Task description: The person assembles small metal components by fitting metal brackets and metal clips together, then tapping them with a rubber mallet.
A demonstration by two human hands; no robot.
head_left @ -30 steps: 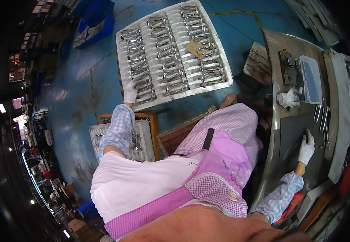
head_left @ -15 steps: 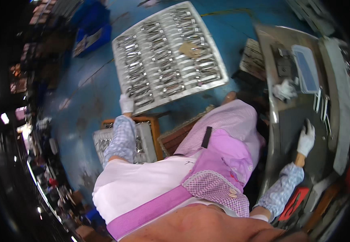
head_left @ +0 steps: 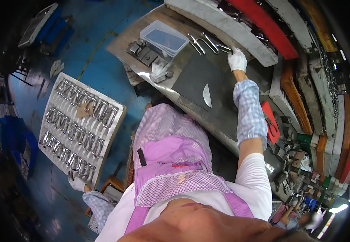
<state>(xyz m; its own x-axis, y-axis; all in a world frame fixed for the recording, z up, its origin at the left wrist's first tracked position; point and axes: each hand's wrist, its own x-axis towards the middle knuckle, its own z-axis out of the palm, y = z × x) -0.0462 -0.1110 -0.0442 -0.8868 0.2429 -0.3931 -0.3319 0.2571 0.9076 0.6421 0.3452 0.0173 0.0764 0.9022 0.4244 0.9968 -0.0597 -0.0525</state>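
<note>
My right hand (head_left: 237,60), in a white glove, reaches to the far side of the workbench. Its fingers close on the near end of a long, narrow shiny metal piece (head_left: 224,49). Beside that lie two similar bent metal pieces, one slim and looped (head_left: 197,44), the other U-shaped (head_left: 210,43). My left hand (head_left: 77,182), also gloved, is low at the near edge of a white tray (head_left: 114,117). Its fingers curl by the end of a row of shiny looped metal pieces (head_left: 80,166); what they grip is too small to make out.
On the bench (head_left: 189,93) are a clear plastic tub (head_left: 165,37), a metal block fixture (head_left: 144,54), a crumpled white cloth (head_left: 160,71) and a dark sheet (head_left: 195,76) with a pale crescent on it. Pliers lie on something red (head_left: 272,126) at right. Stacked trays (head_left: 263,28) line the far side.
The view has swung toward the bench, so the tray now sits at the left. My right hand has moved from the bench surface to the metal piece. My left hand stays at the tray's edge.
</note>
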